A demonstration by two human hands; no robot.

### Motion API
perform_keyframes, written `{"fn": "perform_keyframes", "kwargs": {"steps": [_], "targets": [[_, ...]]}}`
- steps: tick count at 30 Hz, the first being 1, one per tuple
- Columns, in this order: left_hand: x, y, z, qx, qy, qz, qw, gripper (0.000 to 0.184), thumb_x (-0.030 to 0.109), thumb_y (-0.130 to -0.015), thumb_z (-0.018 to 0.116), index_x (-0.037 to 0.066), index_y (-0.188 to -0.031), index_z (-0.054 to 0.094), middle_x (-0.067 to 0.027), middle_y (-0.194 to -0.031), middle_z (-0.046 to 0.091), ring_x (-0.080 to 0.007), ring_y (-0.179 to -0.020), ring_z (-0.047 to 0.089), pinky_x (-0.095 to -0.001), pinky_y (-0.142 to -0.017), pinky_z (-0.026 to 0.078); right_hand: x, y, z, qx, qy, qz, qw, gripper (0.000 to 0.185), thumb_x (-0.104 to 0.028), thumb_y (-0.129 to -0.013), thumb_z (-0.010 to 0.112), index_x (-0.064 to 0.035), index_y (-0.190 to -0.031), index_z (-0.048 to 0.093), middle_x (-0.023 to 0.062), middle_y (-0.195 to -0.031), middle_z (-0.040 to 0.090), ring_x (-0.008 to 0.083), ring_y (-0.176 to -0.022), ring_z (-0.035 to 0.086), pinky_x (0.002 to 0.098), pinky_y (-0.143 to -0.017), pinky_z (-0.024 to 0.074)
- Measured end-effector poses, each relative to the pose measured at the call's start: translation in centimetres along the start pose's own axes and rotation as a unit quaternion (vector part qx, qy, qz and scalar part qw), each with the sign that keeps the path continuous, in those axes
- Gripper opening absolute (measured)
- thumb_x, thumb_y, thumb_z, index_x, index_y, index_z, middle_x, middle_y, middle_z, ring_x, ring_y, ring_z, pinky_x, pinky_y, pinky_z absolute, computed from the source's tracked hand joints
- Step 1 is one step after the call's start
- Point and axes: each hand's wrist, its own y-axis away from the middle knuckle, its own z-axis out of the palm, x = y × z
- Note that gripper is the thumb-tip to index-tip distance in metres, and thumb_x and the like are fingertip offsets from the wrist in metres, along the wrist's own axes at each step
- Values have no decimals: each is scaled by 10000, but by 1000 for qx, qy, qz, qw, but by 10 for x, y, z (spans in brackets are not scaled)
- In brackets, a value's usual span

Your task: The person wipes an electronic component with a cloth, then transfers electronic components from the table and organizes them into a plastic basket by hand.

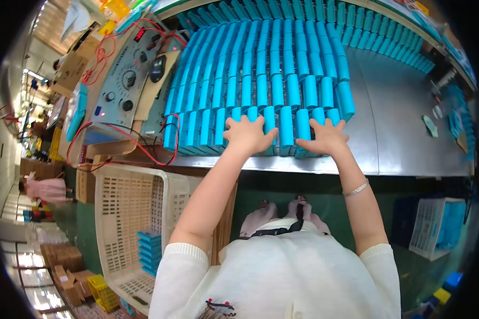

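Blue blocks (261, 64) stand in tight rows on the metal tabletop (410, 122), in front of the person. Left hand (249, 134) and right hand (329, 137) rest at the front row, side by side but apart, fingers spread, each grip open. A meter (125, 74) stands left of the rows. Below it, a white basket (167, 178) holds a small stack of blue pieces (150, 252).

Bench (404, 106) across far half; rows of blocks (278, 87) on it, left of its bare right side; left hand (249, 136) and right hand (327, 137) at near row; instrument (123, 69) left of blocks; basket (120, 202) near left, stacked pieces (149, 252) inside; crate (423, 223) near right.
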Motion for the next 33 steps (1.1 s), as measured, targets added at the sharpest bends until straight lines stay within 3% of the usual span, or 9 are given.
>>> {"fn": "perform_keyframes", "kwargs": {"steps": [2,3,4,7,13,22,24,27,33], "targets": [[-7,-19,3,-120,19,-2,993,591,611,-788,469,206,-1212,536,-175,-1260,427,-500,-1215,256,-590,-858,384,-2,-3,-3,-20,3,22,1000,656,-585,-599,629,-275,-1172,557,153,-1229,430,473,-1220,216,612,-907,285],[-10,-24,6,-97,-20,41,994,684,643,-778,422,107,-1184,548,-182,-1102,567,-337,-1120,488,-569,-908,322,-6,-2,-5,-29,-3,30,999,634,-568,-586,637,-282,-1149,574,151,-1230,429,472,-1211,225,603,-911,283],[-10,-31,8,-100,-18,49,994,684,643,-778,422,107,-1184,548,-182,-1102,567,-337,-1120,488,-569,-908,322,-8,-1,-6,-41,-10,36,998,614,-551,-573,646,-290,-1126,590,149,-1230,429,471,-1203,234,594,-914,281],[0,-31,7,-180,23,-29,983,655,633,-746,506,182,-1220,537,-177,-1339,349,-517,-1242,199,-614,-877,358,-15,-4,12,26,-6,69,997,594,-487,-526,669,-229,-1061,639,119,-1149,484,445,-1157,288,565,-894,296],[16,-4,16,0,81,-116,990,645,502,-618,653,175,-1167,576,-167,-1283,376,-492,-1204,218,-616,-878,292,-16,-3,23,144,-24,69,987,491,-441,-502,669,-161,-904,704,95,-1016,544,415,-1088,347,525,-838,316],[18,12,39,118,79,-89,986,514,433,-655,613,105,-1050,601,-205,-1176,404,-488,-1124,258,-600,-819,305,-9,11,39,231,-42,34,971,427,-427,-526,653,-148,-845,704,107,-1002,535,401,-1034,359,508,-798,317],[22,24,50,151,87,-80,981,481,411,-665,609,83,-1017,599,-220,-1146,406,-497,-1113,254,-610,-810,298,-3,22,54,388,-7,-21,921,321,-389,-511,656,-142,-715,666,85,-876,507,368,-912,383,449,-702,348],[24,46,62,260,125,-26,957,334,301,-673,630,20,-844,574,-222,-1002,415,-519,-1077,242,-630,-797,273,1,44,61,391,-48,-26,919,254,-342,-511,680,-136,-638,604,86,-839,472,355,-867,371,443,-659,341],[28,91,18,365,119,-10,923,352,300,-658,641,36,-878,566,-249,-1034,378,-531,-1063,252,-633,-769,275,-2,78,21,520,-54,-153,838,286,-350,-493,707,-148,-656,587,111,-858,505,353,-851,381,415,-700,312]]}}
